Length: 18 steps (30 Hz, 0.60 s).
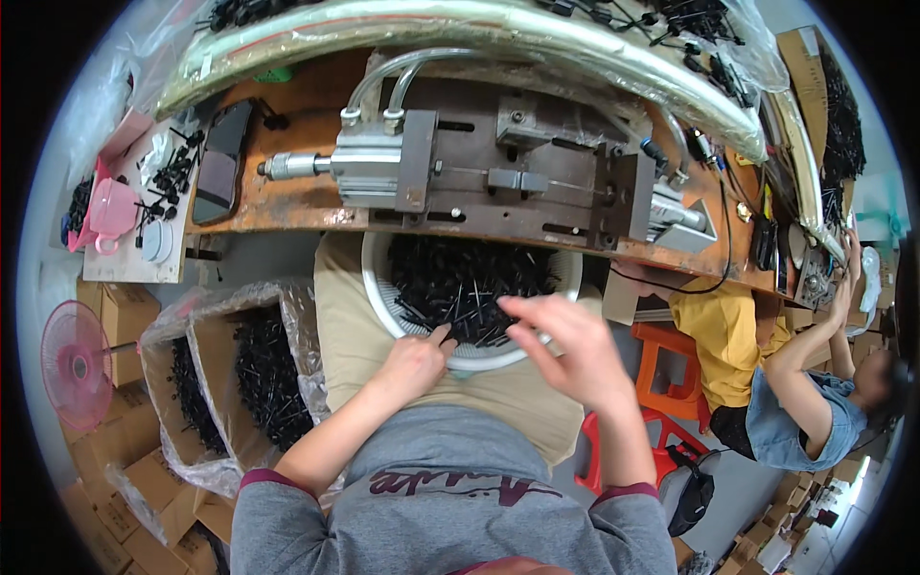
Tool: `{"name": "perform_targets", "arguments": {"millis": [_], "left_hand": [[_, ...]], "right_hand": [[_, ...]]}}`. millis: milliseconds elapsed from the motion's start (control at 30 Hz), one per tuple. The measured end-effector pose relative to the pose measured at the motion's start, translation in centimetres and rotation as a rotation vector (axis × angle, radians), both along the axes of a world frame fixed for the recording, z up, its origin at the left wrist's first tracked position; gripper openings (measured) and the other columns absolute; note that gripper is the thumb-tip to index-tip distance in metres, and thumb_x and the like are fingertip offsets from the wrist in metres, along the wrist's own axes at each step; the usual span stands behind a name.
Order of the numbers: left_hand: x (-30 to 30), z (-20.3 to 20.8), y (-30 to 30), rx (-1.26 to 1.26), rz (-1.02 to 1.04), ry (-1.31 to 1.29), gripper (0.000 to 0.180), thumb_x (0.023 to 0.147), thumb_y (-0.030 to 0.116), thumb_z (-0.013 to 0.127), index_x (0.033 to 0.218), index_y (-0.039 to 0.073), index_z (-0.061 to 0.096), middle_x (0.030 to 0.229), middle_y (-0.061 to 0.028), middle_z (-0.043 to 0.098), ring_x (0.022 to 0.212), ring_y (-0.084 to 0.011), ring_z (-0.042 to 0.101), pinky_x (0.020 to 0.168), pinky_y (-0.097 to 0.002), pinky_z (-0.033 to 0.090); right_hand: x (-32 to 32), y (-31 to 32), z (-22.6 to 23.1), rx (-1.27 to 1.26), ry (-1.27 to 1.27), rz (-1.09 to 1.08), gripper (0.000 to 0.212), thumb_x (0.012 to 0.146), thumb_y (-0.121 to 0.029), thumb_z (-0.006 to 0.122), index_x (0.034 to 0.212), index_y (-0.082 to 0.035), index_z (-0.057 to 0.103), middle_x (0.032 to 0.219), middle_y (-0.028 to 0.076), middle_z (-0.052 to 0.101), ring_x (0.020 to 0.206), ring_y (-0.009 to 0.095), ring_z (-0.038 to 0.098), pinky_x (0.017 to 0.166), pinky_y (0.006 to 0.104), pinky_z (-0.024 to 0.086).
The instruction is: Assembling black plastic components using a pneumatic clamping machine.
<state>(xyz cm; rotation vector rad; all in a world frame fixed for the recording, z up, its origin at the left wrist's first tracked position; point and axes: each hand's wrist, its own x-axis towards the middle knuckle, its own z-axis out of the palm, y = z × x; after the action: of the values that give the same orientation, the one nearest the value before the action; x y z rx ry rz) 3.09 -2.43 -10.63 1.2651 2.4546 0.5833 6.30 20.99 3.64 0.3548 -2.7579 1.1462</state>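
In my head view, the left forearm angles up from below to the near rim of the white basket (377, 299), which rests at the lap full of black parts (446, 278). I see the left hand (412, 368) with fingers curled by that rim; whether they grip anything I cannot tell. The right forearm rises steeply, its blurred hand (575, 347) above the basket's right side, thumb spread from bent fingers

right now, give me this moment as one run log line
left hand: at white basket rim | right hand: open, above basket | basket: at lap, holds black parts | metal fixture: on bench
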Motion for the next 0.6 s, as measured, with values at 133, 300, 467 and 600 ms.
{"name": "perform_targets", "arguments": {"millis": [133,300,467,600], "left_hand": [[-0.9,2.8,0.6,-0.007,0.005,-0.015,0.04,0.076,0.019,0.077,0.111,0.005,0.063,0.108,-0.0093,0.061,0.081,-0.0267,0.068,0.071,-0.0365,0.054],[-1.5,5.4,1.2,0.208,-0.055,0.009,0.032,0.081,0.017,0.073,0.11,0.006,0.062,0.1,-0.0063,0.061,0.082,-0.025,0.066,0.07,-0.0348,0.054],[-0.7,5.8,1.6,0.282,-0.152,-0.022,0.033,0.083,0.018,0.071,0.113,0.006,0.062,0.1,-0.0063,0.063,0.084,-0.0245,0.066,0.073,-0.0349,0.054],[0.0,5.2,1.7,0.338,-0.205,-0.049,0.035,0.085,0.016,0.07,0.117,0.007,0.063,0.101,-0.0061,0.065,0.087,-0.0232,0.067,0.076,-0.0356,0.055]], "right_hand": [[-5.4,2.9,6.6,-0.001,0.486,-0.149,0.013,0.084,-0.002,0.071,0.097,-0.002,0.072,0.091,0.008,0.072,0.072,0.018,0.066,0.062,0.0293,0.052],[-14.8,6.4,11.6,0.07,0.573,-0.269,0.016,0.081,-0.002,0.074,0.097,-0.007,0.074,0.091,0.004,0.073,0.07,0.011,0.063,0.059,0.0224,0.048],[-23.0,6.0,15.4,0.265,0.242,-0.273,0.04,0.071,-0.022,0.081,0.103,0.0,0.072,0.095,0.017,0.072,0.077,0.026,0.067,0.074,0.0363,0.053],[-28.3,5.8,15.7,0.58,0.004,-0.176,0.053,0.069,-0.026,0.076,0.11,0.007,0.064,0.109,0.025,0.067,0.106,0.037,0.064,0.092,0.0404,0.051]]}}
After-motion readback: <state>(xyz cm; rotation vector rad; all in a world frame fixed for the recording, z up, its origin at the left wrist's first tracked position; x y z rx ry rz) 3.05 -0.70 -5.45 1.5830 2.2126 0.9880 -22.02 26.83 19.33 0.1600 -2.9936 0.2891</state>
